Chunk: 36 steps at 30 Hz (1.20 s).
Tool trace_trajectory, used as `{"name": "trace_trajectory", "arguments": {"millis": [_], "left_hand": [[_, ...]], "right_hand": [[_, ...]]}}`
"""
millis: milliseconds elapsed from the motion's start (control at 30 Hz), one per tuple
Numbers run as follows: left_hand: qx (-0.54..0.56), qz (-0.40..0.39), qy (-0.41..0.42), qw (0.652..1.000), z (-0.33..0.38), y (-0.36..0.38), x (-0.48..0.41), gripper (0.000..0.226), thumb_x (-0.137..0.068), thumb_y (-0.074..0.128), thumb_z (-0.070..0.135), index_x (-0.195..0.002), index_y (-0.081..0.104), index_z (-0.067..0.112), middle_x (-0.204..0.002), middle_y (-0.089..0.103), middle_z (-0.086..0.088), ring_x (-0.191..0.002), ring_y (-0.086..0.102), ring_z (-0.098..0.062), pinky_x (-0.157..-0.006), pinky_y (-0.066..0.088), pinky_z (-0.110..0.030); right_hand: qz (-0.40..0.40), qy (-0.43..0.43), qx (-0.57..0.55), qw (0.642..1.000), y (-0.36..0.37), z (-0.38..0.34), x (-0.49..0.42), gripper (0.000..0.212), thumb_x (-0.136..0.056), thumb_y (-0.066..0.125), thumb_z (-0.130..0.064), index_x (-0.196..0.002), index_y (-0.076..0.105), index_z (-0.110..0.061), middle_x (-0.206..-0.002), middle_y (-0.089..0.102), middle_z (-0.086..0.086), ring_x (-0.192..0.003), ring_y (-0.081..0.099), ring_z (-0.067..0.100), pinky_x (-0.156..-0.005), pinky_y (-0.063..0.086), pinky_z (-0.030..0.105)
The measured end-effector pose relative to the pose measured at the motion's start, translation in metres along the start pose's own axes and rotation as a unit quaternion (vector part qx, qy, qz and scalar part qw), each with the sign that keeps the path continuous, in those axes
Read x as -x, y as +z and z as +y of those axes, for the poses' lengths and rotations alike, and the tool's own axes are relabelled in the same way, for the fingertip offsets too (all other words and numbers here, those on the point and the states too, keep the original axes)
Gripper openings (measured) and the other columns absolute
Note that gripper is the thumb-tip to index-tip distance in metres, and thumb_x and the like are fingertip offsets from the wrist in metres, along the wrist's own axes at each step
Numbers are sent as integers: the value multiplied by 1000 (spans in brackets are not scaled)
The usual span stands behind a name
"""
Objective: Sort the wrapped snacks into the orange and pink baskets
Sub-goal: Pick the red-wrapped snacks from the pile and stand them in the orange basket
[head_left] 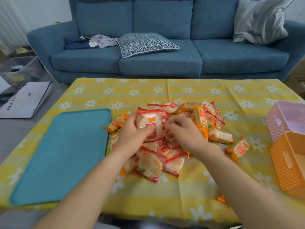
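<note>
A heap of wrapped snacks lies in the middle of the table, some in red wrappers with round crackers, some in orange wrappers with oblong crackers. My left hand grips a red-wrapped round cracker pack lifted above the heap. My right hand is blurred, its fingers curled down into the heap; whether it holds a pack is unclear. At the right edge stand the orange basket and, behind it, the pink basket, both looking empty.
A teal tray lies on the table's left half. The yellow daisy tablecloth covers the table. A blue sofa with cushions stands behind. A white bag and clutter lie on the floor at left.
</note>
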State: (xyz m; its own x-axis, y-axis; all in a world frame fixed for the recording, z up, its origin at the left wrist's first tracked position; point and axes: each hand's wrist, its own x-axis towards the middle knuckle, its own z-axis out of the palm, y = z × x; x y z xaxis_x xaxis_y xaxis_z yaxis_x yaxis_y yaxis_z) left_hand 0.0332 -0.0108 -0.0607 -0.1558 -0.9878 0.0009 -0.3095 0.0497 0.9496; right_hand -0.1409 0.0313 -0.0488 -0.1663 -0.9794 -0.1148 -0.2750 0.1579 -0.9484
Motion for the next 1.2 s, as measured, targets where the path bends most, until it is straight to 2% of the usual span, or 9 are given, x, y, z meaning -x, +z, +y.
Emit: {"name": "trace_trajectory", "arguments": {"millis": [167, 267, 433, 600, 700, 833, 900, 1033, 1200], "left_hand": [[173, -15, -162, 971, -9, -24, 6, 28, -87, 72, 18, -113, 65, 24, -99, 77, -5, -88, 75, -22, -74, 60, -39], [220, -7, -197, 955, -8, -33, 10, 23, -89, 67, 11, -110, 64, 19, -93, 76, -9, -86, 73, -25, -73, 60, -42], [222, -111, -130, 960, -7, -37, 19, 29, -78, 72, 6, -104, 70, 19, -91, 75, -5, -76, 71, -18, -68, 57, -33], [209, -146, -98, 962, -6, -39, 23, 52, -64, 78, 15, -115, 68, 15, -99, 75, -8, -83, 72, -22, -68, 59, -34], [220, -58, -102, 969, -9, -60, 16, 42, -73, 76, 12, -113, 65, 21, -95, 73, -6, -74, 71, -20, -60, 58, -32], [226, 32, -172, 958, -25, -86, 6, 31, -89, 67, 10, -115, 60, 24, -98, 76, -10, -75, 74, -24, -79, 56, -50], [209, 11, -230, 950, -31, -86, 7, 35, -88, 68, 10, -122, 62, 14, -96, 77, -14, -77, 74, -26, -77, 59, -49], [173, -47, -300, 937, -36, -82, 10, 34, -87, 69, 12, -120, 66, 6, -89, 77, -13, -74, 74, -24, -67, 59, -39], [144, -86, -319, 933, -40, -84, 14, 36, -85, 71, 13, -120, 66, 5, -91, 77, -14, -72, 74, -22, -64, 58, -35]], "right_hand": [[-125, -42, 439, 889, 30, 26, 29, 50, -78, 70, -52, -118, 56, -26, -106, 65, -6, -101, 63, 21, -78, 53, 37], [-129, -68, 505, 851, 36, 31, 28, 36, -83, 65, -36, -116, 58, -23, -105, 64, 2, -100, 63, 27, -71, 49, 35], [-85, -3, 121, 989, 8, 21, 13, 22, -80, 70, -8, -68, 53, -16, -64, 48, -3, -60, 51, 15, -60, 43, 35], [-119, 63, -142, 981, 8, 16, 16, 31, -94, 64, 1, -124, 61, -10, -81, 74, 3, -75, 73, 16, -74, 62, 34], [-55, 0, 221, 974, -6, 24, 15, 26, -93, 60, -18, -119, 61, -21, -92, 72, 0, -86, 72, 21, -71, 59, 36], [-145, -8, 583, 800, 5, 46, 32, 89, -80, 66, -59, -153, 28, -25, -143, 43, 6, -132, 48, 35, -91, 52, 44], [-167, -7, 627, 761, 15, 59, 35, 103, -77, 74, -56, -156, 14, -29, -154, 23, 9, -137, 37, 42, -91, 52, 47], [-158, -55, 605, 779, 16, 68, 28, 92, -79, 74, -39, -153, 20, -30, -154, 14, 10, -128, 46, 43, -92, 54, 45], [-150, -69, 558, 813, 2, 52, 17, 72, -73, 64, -54, -142, 47, -39, -136, 48, -2, -117, 60, 29, -88, 55, 39]]}}
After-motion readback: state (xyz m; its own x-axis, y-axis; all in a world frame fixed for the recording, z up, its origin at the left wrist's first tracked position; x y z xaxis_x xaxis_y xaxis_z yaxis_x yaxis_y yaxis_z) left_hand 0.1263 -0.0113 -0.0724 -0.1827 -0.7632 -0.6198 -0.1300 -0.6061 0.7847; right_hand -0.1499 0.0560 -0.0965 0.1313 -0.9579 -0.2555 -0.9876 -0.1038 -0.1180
